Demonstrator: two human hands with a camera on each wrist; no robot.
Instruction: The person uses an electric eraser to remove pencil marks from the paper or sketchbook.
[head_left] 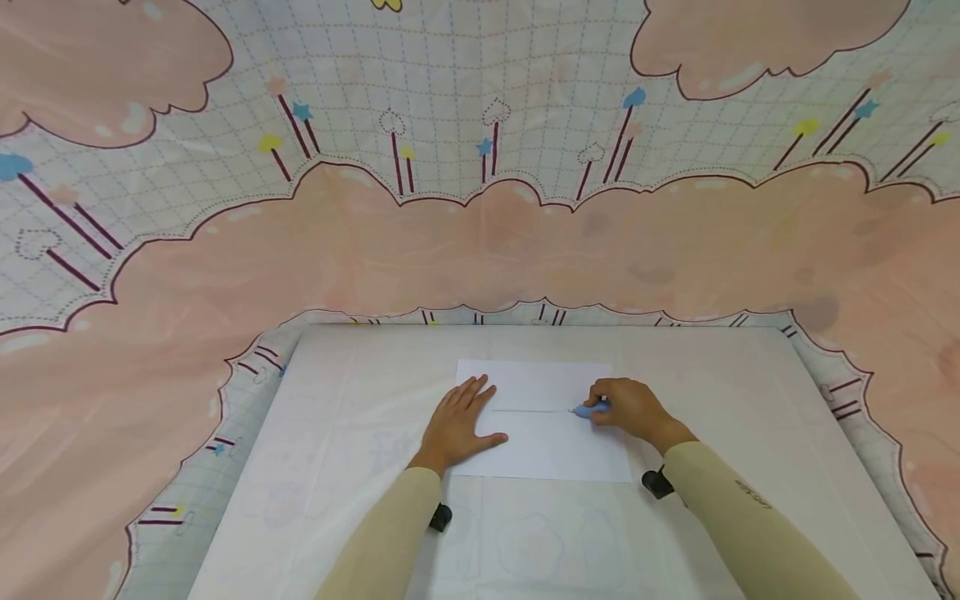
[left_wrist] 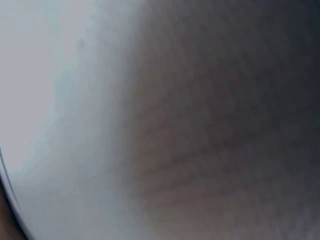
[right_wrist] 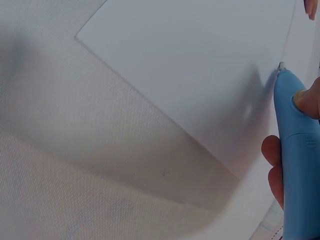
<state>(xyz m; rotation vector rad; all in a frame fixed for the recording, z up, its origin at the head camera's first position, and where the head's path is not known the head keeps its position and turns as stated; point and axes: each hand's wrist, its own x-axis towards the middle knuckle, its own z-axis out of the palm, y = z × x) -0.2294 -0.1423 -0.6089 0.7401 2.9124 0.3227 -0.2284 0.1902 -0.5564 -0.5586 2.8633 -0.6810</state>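
A sheet of white paper (head_left: pixel 540 454) lies on the covered table, with a thin straight line running across its middle. My left hand (head_left: pixel 453 421) rests on the paper's left side, fingers spread and thumb stretched toward the line. In my right hand (head_left: pixel 633 408) I grip a thick blue pen-shaped tool (right_wrist: pixel 300 150) with a small metal tip. The thumb presses on the tool's upper side in the right wrist view, and two fingertips (right_wrist: pixel 271 150) curl against its other side. Its tip meets the paper at the right end of the line. The left wrist view is a dark blur.
A white cloth (head_left: pixel 360 500) with faint shapes covers the table. Behind and around it hangs a peach and white patterned curtain (head_left: pixel 480 250). Dark wrist cameras (head_left: pixel 657 483) sit under both beige sleeves (head_left: pixel 742 508).
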